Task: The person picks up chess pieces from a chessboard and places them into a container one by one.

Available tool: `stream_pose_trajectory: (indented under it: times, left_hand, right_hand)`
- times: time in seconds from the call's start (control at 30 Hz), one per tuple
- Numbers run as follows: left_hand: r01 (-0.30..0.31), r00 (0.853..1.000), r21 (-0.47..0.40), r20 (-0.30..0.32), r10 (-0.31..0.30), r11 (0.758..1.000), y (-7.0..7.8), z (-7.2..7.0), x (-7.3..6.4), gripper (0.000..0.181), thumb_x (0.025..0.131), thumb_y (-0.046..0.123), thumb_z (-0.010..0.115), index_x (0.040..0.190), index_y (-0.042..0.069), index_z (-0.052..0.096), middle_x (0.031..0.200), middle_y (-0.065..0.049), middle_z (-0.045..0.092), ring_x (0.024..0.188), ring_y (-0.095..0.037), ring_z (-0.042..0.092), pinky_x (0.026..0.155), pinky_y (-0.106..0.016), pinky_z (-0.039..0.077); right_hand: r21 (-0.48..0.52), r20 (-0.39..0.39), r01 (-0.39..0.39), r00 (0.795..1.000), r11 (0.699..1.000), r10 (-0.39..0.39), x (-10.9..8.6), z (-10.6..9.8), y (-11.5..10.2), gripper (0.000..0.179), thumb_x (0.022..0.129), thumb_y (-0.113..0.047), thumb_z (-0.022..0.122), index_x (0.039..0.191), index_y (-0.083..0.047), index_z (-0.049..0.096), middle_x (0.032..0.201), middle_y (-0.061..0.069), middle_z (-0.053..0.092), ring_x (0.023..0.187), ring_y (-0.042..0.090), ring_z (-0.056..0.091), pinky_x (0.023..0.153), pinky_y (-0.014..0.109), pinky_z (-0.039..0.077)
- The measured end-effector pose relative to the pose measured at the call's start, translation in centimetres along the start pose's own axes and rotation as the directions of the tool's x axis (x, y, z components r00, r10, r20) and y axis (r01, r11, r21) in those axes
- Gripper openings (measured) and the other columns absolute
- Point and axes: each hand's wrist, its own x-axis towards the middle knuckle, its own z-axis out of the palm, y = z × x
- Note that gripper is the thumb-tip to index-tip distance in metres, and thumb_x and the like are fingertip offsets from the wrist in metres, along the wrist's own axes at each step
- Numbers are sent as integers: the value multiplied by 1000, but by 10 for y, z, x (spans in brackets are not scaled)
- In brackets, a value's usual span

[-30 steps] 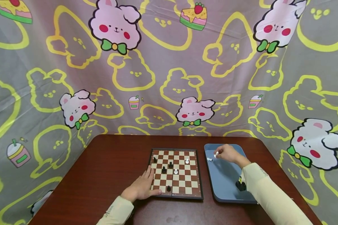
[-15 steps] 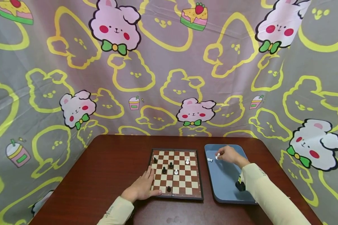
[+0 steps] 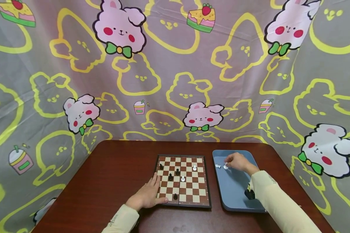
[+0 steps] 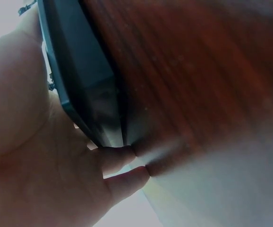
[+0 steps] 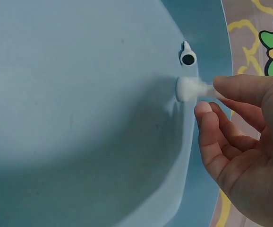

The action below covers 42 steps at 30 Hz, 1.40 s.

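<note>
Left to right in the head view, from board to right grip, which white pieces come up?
Central white piece on the chessboard, second white piece farther right, lying white piece in the tray, held white piece in the right grip.

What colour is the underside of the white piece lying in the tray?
The underside is black, rimmed white; the right wrist view shows it best.

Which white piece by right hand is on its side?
The loose piece nearer the chessboard, dark base showing; the right hand pinches the other piece.
</note>
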Motion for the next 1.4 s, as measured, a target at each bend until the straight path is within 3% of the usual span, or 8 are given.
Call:
stream_pose_trajectory:
  times: [0.27,0.53,0.73,0.93,1.1,1.4]
  left_hand:
    - [-10,1000,12,0,10,1000,-1,2,0,105,83,65,56,145,-11,20,152,-30,7,135,-45,23,101,-55,32]
    - [-5,1000,4,5,5,1000,-1,2,1,105,83,65,56,146,-11,19,152,-30,6,135,-44,23,102,-55,32]
    - [-2,1000,-1,8,2,1000,1,0,0,105,83,64,56,146,-11,20,152,-29,6,136,-44,22,102,-55,31]
    - [-3,1000,-4,10,3,1000,0,1,0,104,83,64,56,145,-11,20,152,-30,7,136,-44,22,102,-54,31]
    - [-7,1000,5,-2,7,1000,-1,2,0,105,83,65,57,145,-11,20,152,-31,8,135,-45,23,102,-54,32]
    - [-9,1000,8,-4,9,1000,-2,3,0,105,82,65,56,145,-11,20,152,-30,7,135,-44,23,102,-54,32]
  right_hand:
    - [12,14,-15,1000,1000,15,-4,0,2,19,83,-2,65,100,5,69,93,13,68,79,22,62,67,39,51]
    - [-6,3,7,1000,1000,-7,-3,-1,-3,19,82,-8,68,98,2,71,92,11,69,78,21,63,67,37,51]
    - [-12,18,35,999,999,-34,-3,-2,-18,20,85,-11,67,100,2,70,93,10,69,82,24,63,70,41,51]
    - [9,38,94,995,996,-94,-3,0,-36,18,85,-9,67,99,1,70,88,4,68,78,18,62,67,37,50]
    - [47,63,100,993,994,-103,-4,3,-56,20,85,-8,67,102,2,69,88,1,67,73,13,61,63,33,50]
    - [59,106,163,980,985,-168,-9,19,-87,21,85,-9,70,104,-1,69,96,6,67,82,16,62,66,32,51]
